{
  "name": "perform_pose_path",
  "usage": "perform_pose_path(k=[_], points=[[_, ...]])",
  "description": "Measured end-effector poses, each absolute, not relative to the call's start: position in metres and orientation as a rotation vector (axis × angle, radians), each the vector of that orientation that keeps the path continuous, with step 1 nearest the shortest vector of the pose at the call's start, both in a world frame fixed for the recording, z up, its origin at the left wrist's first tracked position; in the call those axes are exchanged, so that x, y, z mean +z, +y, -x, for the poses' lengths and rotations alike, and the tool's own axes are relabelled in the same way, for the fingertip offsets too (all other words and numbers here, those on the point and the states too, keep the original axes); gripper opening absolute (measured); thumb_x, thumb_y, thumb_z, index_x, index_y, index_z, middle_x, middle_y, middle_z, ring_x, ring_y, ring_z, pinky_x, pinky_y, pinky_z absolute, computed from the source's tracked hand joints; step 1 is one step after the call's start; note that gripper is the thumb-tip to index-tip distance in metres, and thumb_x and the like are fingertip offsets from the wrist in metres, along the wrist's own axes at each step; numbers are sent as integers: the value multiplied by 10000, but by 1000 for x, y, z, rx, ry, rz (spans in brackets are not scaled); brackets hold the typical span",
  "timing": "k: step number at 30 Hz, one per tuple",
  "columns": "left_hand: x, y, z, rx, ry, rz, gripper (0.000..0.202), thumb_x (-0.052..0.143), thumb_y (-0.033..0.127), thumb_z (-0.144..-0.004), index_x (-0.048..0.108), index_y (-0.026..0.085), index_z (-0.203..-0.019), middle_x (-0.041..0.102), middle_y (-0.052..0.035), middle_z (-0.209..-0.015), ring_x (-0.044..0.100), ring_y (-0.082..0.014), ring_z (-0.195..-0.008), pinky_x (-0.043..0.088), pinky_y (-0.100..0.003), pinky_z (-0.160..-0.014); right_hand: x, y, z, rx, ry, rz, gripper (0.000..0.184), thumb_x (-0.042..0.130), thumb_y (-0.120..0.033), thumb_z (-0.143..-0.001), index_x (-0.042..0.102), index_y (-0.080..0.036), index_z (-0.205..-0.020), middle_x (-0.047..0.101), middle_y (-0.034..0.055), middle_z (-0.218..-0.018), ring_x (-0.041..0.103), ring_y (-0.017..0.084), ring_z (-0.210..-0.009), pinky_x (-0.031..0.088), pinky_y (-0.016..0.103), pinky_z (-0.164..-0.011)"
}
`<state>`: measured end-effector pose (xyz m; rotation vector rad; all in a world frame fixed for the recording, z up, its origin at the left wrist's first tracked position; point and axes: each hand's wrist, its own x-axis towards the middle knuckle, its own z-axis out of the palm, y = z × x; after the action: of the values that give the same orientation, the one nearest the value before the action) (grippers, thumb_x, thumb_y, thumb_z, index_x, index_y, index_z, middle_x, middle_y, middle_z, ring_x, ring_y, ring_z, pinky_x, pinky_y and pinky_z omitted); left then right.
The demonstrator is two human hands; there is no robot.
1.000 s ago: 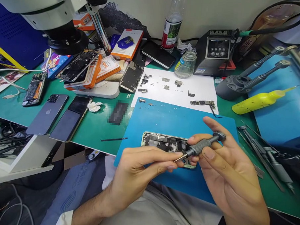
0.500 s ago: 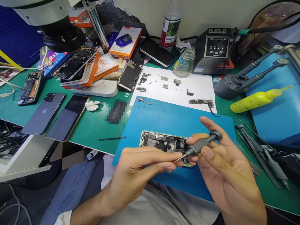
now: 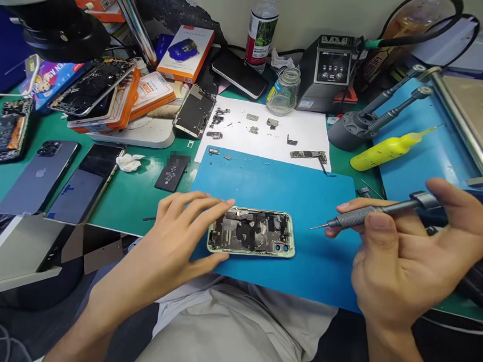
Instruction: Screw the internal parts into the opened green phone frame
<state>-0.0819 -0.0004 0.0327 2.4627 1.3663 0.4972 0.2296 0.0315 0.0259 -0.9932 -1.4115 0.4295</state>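
An opened phone housing (image 3: 239, 237) with a pale green frame lies flat on the blue mat (image 3: 249, 181), its inside facing up and two camera rings at its right end. My left hand (image 3: 179, 229) spans the housing's left end, fingers at the far edge and thumb at the near edge. Off to the right, my right hand (image 3: 410, 258) grips a grey precision screwdriver (image 3: 354, 217). Its thin tip points left above the mat, apart from the housing.
White paper (image 3: 308, 128) behind the mat bears small phone parts and a logic board (image 3: 309, 154). A black battery (image 3: 172, 172) and two phones lie left. At the back stand a glass jar (image 3: 284, 92), a black soldering station (image 3: 326, 72) and a yellow bottle (image 3: 382, 152).
My left hand has left the screwdriver tip and moved left and down onto the housing. My right hand has carried the screwdriver to the right. The view has shifted slightly.
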Motion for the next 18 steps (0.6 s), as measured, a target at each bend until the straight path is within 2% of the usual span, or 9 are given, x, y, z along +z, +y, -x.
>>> perform_pose_path(k=[4, 6, 8, 10, 12, 15, 18], points=[[43, 1, 90, 732, 1238, -2142, 914, 830, 303, -1024, 339, 434, -1784, 568, -82, -1664, 554, -338, -1547, 498, -529, -1283, 23, 30, -221, 186, -1619, 914, 879, 761, 38, -946, 595, -449, -1659, 684, 24, -1201, 765, 135, -851, 721, 253, -745], [43, 7, 91, 873, 1106, -1993, 977, 898, 356, -989, 346, 463, -1788, 567, -63, -1694, 552, -337, -1577, 502, -525, -1325, 20, 32, -219, 148, -1721, 880, 935, 764, 49, -940, 533, -420, -1715, 687, 42, -1237, 777, 141, -879, 725, 250, -775], [41, 15, 88, 986, 987, -1882, 1003, 945, 445, -954, 376, 484, -1778, 570, -44, -1723, 561, -349, -1595, 484, -554, -1365, 15, 35, -218, 105, -1809, 826, 902, 784, 8, -955, 514, -351, -1738, 704, 69, -1209, 793, 171, -896, 727, 263, -761], [39, 22, 81, 1063, 915, -1809, 994, 959, 503, -926, 413, 512, -1756, 533, -18, -1776, 573, -358, -1605, 482, -571, -1381, 8, 39, -217, 90, -1854, 778, 826, 793, -46, -979, 536, -295, -1723, 727, 70, -1093, 802, 200, -885, 721, 274, -722], [39, 27, 72, 1117, 872, -1774, 976, 959, 559, -906, 441, 535, -1733, 528, 10, -1789, 581, -366, -1610, 497, -569, -1375, 1, 43, -217, 93, -1863, 756, 783, 791, -76, -996, 550, -286, -1711, 733, 63, -1043, 801, 202, -863, 717, 272, -705], [42, 31, 59, 1142, 845, -1758, 921, 923, 639, -910, 472, 547, -1708, 592, 53, -1741, 575, -365, -1623, 521, -560, -1355, -5, 45, -217, 125, -1845, 777, 815, 770, -61, -1006, 512, -319, -1735, 729, 84, -1154, 812, 203, -917, 724, 275, -733], [42, 33, 51, 1123, 868, -1765, 863, 843, 723, -947, 459, 568, -1704, 637, 106, -1693, 557, -362, -1638, 520, -578, -1350, -7, 44, -216, 166, -1852, 806, 795, 783, -81, -1004, 525, -301, -1724, 719, 103, -1226, 811, 200, -921, 725, 276, -738]])
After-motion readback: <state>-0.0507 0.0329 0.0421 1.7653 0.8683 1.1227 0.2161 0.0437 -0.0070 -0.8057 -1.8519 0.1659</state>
